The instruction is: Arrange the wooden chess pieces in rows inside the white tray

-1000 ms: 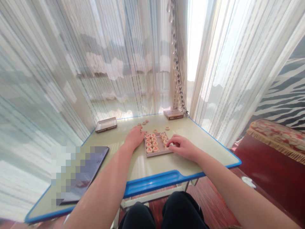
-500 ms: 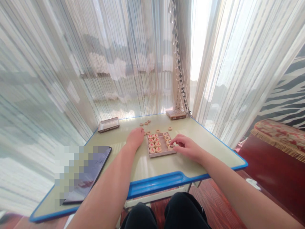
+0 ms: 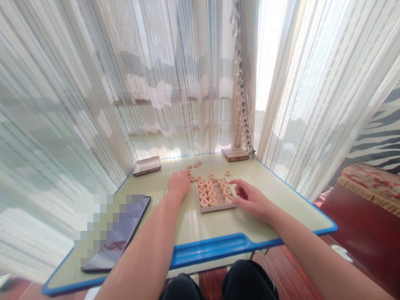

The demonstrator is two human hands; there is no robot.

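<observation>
A shallow box (image 3: 218, 207) holds round xiangqi pieces: two columns with red characters, such as this red piece (image 3: 213, 202), and one column with dark characters along its right side. Bare box floor shows between them. My right hand (image 3: 250, 198) hovers at the box's right edge, thumb and index finger apart and nothing between them. Closest to its thumb is a dark-lettered piece (image 3: 229, 200). Beyond the box's left corner, my left hand (image 3: 179, 183) rests palm down beside loose pieces (image 3: 193, 178); its fingertips are largely hidden.
Farther back lie more loose pieces (image 3: 196, 165), with another piece (image 3: 227, 173) to the right. An open box lid (image 3: 146, 166) stands at the back left, and a closed box (image 3: 235, 154) at the back right. A tablet (image 3: 125, 233) lies left. Curtains (image 3: 175, 104) hang behind the table.
My right hand has drawn back from the dark-lettered piece at the box's near right corner, its fingers now spread. My left hand stays by the loose pieces. The view has shifted slightly.
</observation>
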